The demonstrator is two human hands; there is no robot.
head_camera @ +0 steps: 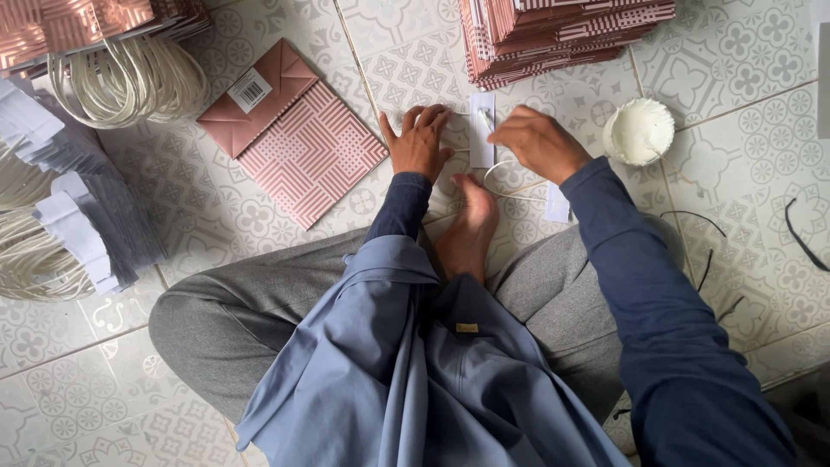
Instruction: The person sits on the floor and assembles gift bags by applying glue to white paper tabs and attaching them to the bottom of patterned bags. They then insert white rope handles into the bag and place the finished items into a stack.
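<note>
Left hand [419,143]: fingers spread flat, pressing the floor [216,225] just left of a white paper strip [482,130], upper centre of frame. Right hand [538,140]: fingers pinched on the strip's right edge, where a white cord [506,177] loops below. White glue pot [638,131] just right. Pink patterned bag [290,130] lies flat, upper left. Bag stack [553,30] at top centre; cord handles [130,82] far upper left.
</note>
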